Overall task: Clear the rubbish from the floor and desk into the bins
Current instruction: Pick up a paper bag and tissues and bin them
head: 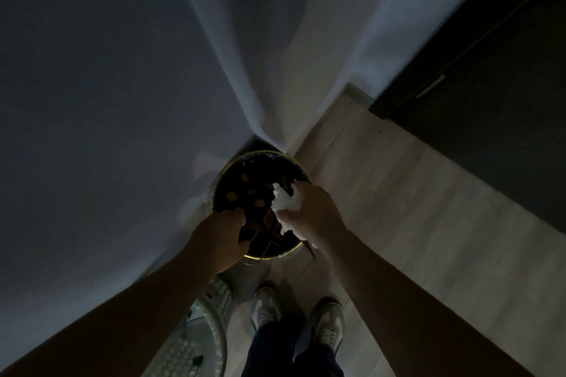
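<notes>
My right hand (309,211) is closed round a crumpled wad of white paper (286,202), fingers wrapped over it from the right so that the paper bulges out on the side facing the middle of the bin (263,152). The wad is longer than it is wide. Its length runs from the far side of the bin toward the near rim, and it hangs just inside the bin's right edge, above the opening and not yet down in it.

My left hand (220,232) is at the bin's near-left rim. Its fingers are curled onto a dark sheet (246,234) with orange patches. In this light I cannot tell whether that is the liner or a wrapper.

What matters now is that the paper sits inside the rim line, but only just, with my right knuckles nearly over the edge. I judge that letting go here would probably drop it in. Shifting a little toward the bin's centre first would be safer, since a light wad could catch the rim and roll off.

A white mesh basket (196,343) stands near the bin, on my left.
</notes>
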Available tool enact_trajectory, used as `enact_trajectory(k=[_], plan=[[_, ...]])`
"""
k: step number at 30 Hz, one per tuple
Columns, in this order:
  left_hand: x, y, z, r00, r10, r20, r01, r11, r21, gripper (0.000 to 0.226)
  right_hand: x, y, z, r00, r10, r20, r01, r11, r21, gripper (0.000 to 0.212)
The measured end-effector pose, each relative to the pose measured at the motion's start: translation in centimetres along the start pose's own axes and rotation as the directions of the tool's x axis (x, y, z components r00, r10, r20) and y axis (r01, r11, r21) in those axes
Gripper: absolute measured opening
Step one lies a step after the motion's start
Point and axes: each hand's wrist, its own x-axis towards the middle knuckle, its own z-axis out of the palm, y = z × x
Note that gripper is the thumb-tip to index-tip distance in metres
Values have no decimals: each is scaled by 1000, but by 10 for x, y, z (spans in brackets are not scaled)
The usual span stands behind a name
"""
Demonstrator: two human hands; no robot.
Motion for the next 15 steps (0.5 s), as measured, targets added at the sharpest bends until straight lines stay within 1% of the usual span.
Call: enact_trajectory(k=[2,3,5,8,12,15], plan=[[-6,-8,-4,1000,7,-10,-7,1000,3,52,9,-10,8,998,-2,65,4,1000,-31,68],[-11,-12,-6,1000,6,-16,-6,1000,-1,51,9,-14,10,996,-3,94,11,997,-76,71],[-20,-21,-13,999,12,-47,-13,1000,-22,46,4,-21,10,992,-25,121,44,985,-164,63],[-35,-29,-24,994,44,-98,-48,998,-38,42,-15,-30,0,992,-42,118,74,957,-281,47],[-66,-22,-52,995,50,-92,-44,997,57,40,-52,-49,-26,986,-45,162,111,897,-427,45],[-97,-10,-82,994,47,-103,-35,993,117,36,-85,-75,-56,979,-92,180,172,846,-504,44]])
